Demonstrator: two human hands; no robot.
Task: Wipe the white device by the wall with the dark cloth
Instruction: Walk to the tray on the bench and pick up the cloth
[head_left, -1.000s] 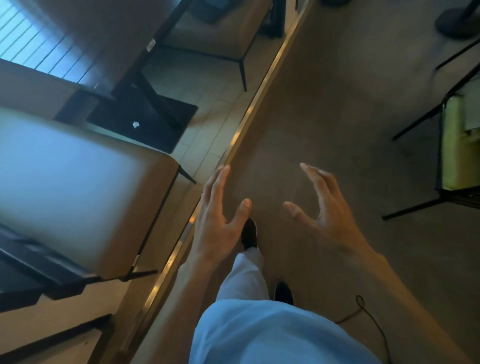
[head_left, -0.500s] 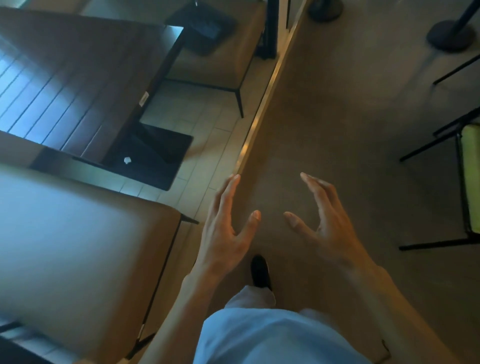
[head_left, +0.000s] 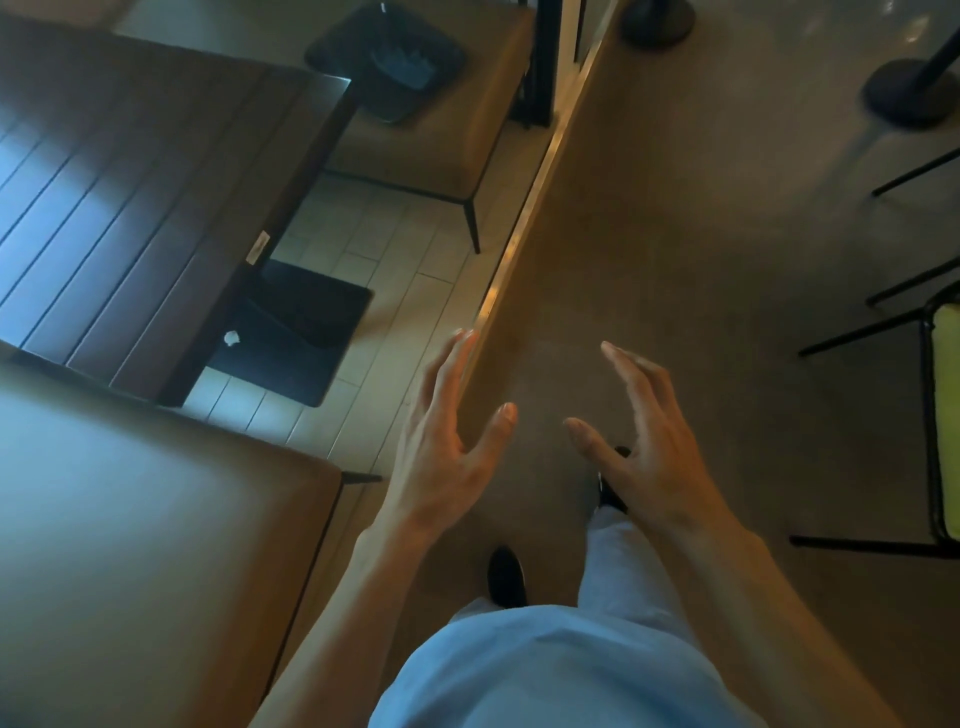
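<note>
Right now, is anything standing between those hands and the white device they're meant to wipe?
That cannot be judged: neither the white device nor a dark cloth is in view. Both the left hand and right hand are empty over bare floor.

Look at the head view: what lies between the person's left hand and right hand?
Nothing is held between the left hand and right hand. In the head view, only bare brown floor shows through the gap, with a dark shoe at its lower edge.

Table (head_left: 130, 208) left of strip (head_left: 524, 228); chair (head_left: 940, 415) perhaps right.
</note>
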